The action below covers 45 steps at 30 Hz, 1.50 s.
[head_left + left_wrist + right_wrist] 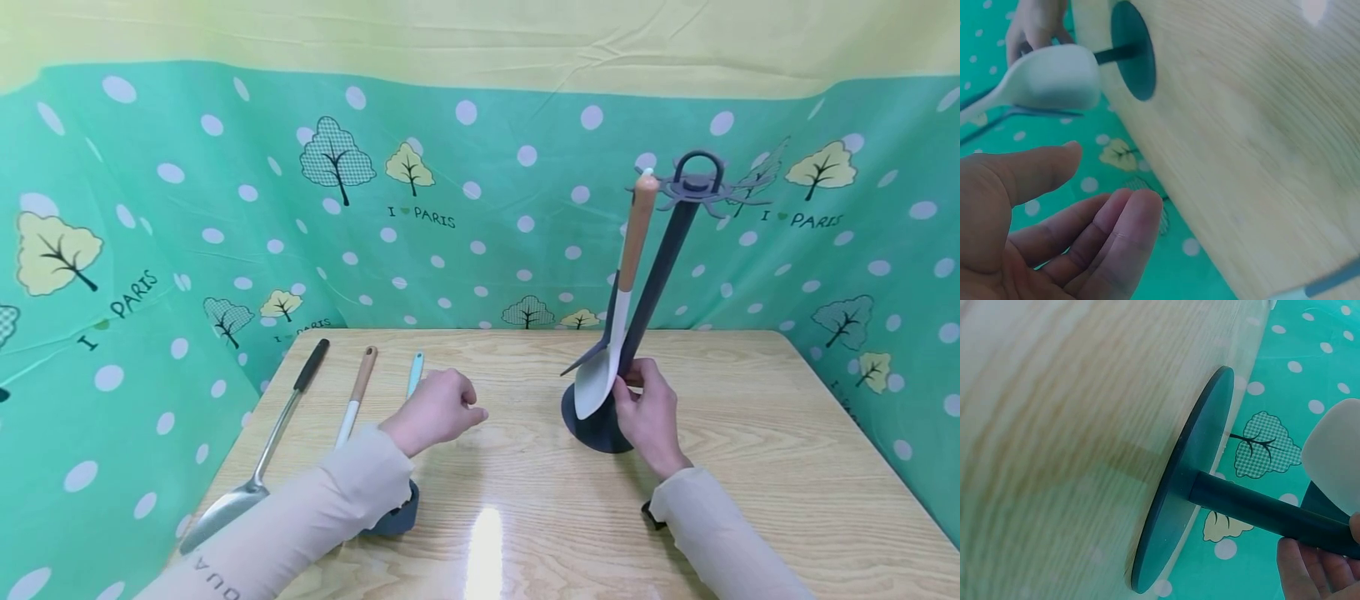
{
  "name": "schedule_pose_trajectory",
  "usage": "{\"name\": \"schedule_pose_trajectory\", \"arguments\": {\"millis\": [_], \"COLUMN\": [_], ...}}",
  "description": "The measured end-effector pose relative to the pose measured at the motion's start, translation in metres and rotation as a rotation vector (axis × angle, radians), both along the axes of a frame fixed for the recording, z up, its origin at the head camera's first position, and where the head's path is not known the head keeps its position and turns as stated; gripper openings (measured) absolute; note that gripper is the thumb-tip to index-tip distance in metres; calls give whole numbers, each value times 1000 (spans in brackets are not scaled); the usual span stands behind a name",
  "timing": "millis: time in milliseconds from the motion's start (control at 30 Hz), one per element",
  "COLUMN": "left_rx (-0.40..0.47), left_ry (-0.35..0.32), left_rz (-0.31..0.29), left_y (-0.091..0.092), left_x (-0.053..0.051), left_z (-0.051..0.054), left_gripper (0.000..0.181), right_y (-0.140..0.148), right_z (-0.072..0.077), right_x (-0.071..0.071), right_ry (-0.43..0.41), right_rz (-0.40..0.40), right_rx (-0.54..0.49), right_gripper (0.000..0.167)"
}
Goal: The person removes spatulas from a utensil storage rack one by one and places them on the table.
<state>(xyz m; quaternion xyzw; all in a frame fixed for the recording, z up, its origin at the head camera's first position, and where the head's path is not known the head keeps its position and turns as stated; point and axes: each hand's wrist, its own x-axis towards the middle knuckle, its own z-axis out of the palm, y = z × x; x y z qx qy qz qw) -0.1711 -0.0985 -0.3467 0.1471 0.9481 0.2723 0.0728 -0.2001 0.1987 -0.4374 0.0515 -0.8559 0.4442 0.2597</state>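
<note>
My right hand (651, 417) grips the dark pole of a utensil stand (663, 267) just above its round base (1191, 487). From the stand's hooked top hangs a white spatula-like utensil with a wooden handle (596, 387). Behind it hangs a dark utensil (588, 357), its kind mostly hidden. Nothing is in my left hand (442, 408), which hovers over the table with loosely bent fingers, thumb apart from them in the left wrist view. Close by lies a utensil with a light teal handle (415, 372), partly covered by that hand and sleeve.
Left on the wooden table (510, 475) lie a metal turner with a black handle (225, 512) and a utensil with a wooden handle and white shaft (362, 379). A dark grey utensil head (399, 518) shows below the left sleeve. A polka-dot cloth (450, 275) hangs behind.
</note>
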Motion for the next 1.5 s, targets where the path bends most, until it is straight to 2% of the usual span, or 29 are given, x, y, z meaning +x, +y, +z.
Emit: {"name": "schedule_pose_trajectory", "arguments": {"millis": [200, 433, 600, 833, 1067, 1300, 1500], "left_rx": [34, 55, 52, 112, 188, 321, 452], "left_ry": [17, 82, 113, 144, 152, 154, 226], "left_rz": [-17, -53, -70, -65, -82, -96, -125], "left_y": [16, 36, 48, 64, 81, 100, 116], "left_x": [1, -4, -7, -11, -16, -19, -24], "left_z": [6, 15, 24, 36, 44, 46, 43], "left_gripper": [57, 52, 40, 16, 26, 37, 40], "right_y": [0, 1, 0, 0, 0, 1, 1], "right_z": [0, 0, 0, 0, 0, 0, -1], "right_x": [0, 0, 0, 0, 0, 0, -1], "right_ry": [1, 2, -12, -26, -19, -24, -16], "right_rz": [-2, -2, -7, 0, -4, -4, 3], "right_rx": [8, -1, 3, -4, 2, -5, 0], "right_gripper": [17, 17, 17, 18, 19, 19, 19]}}
